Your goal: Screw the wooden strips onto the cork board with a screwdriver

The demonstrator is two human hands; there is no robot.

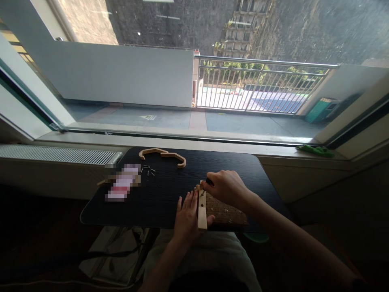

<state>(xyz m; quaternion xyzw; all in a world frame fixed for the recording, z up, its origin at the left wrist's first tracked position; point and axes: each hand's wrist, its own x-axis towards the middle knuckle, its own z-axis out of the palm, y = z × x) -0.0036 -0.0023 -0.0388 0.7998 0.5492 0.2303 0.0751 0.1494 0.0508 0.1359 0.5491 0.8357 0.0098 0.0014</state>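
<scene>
At the near edge of the black table, my left hand (189, 215) holds down a pale wooden bar (201, 221), with its fingers along the left side and the thumb on the right. A dark hole shows in the bar's top face. Above the bar's far end, my right hand (226, 184) is closed in a fist around a screwdriver with a black handle (209, 182). Its metal shaft slants down to the bar; the tip is too small to make out. A brown patterned block or pad (227, 211) lies against the bar, partly under my right arm.
Two curved wooden hooks (153, 151) lie near the table's (164, 186) far edge. Several small screws (148, 170) are scattered by a blurred pink-and-white packet (123, 182). Behind are a window sill (194, 142) and, at left, a radiator (57, 154). A green cloth (317, 151) rests on the sill.
</scene>
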